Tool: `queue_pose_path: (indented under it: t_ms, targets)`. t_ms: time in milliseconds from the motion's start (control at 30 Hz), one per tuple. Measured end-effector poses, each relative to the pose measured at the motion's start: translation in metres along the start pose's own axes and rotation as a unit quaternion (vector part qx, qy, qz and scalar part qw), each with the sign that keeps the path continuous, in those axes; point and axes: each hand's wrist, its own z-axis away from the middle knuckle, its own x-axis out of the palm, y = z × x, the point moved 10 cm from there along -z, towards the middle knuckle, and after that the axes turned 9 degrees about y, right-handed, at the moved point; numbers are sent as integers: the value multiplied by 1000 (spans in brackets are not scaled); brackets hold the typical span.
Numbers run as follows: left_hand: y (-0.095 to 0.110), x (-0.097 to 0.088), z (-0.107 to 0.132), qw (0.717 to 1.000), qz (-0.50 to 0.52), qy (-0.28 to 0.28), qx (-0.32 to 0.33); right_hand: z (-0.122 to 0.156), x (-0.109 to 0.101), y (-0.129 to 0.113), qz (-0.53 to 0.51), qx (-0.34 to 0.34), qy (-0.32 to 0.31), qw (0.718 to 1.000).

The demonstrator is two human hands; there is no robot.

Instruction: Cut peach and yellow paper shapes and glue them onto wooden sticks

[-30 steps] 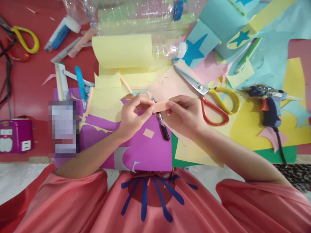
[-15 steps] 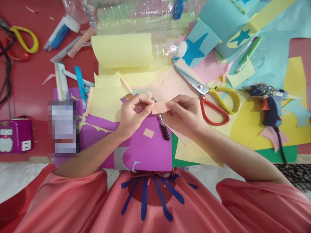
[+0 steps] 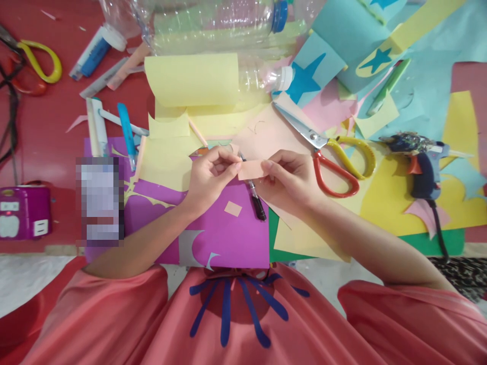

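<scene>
My left hand [image 3: 208, 177] and my right hand [image 3: 291, 178] pinch the two ends of a small peach paper strip [image 3: 251, 170] between them, just above a purple sheet [image 3: 224, 228]. Both hands have their fingers closed on the strip. A black pen [image 3: 255, 195] lies on the purple sheet under the strip, pointing away from me. A tiny peach paper rectangle [image 3: 233, 208] lies loose on the purple sheet below my left hand.
Scissors with red and yellow handles [image 3: 327, 152] lie right of my right hand. A blue glue gun [image 3: 422, 162] lies at the right. Clear plastic bottles [image 3: 213, 25], a yellow paper roll [image 3: 190, 78], coloured paper scraps and a blue cutter [image 3: 126, 134] lie around.
The peach strip has tilted and dropped slightly between my fingers; my hands stay in the same place.
</scene>
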Motion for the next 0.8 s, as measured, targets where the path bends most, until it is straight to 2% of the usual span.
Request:
queue_pose_path:
  t_ms: [233,433,800]
  targets:
    - [0,15,6,996,9,-85,-14,-1,-7,-5,-1,-6,45,999]
    - [0,14,6,997,2,-79,-24,-2,-10,-4,-4,-9,56,998]
    - [6,16,9,996,2,-91,5,-2,-7,-5,4,-10,43,999]
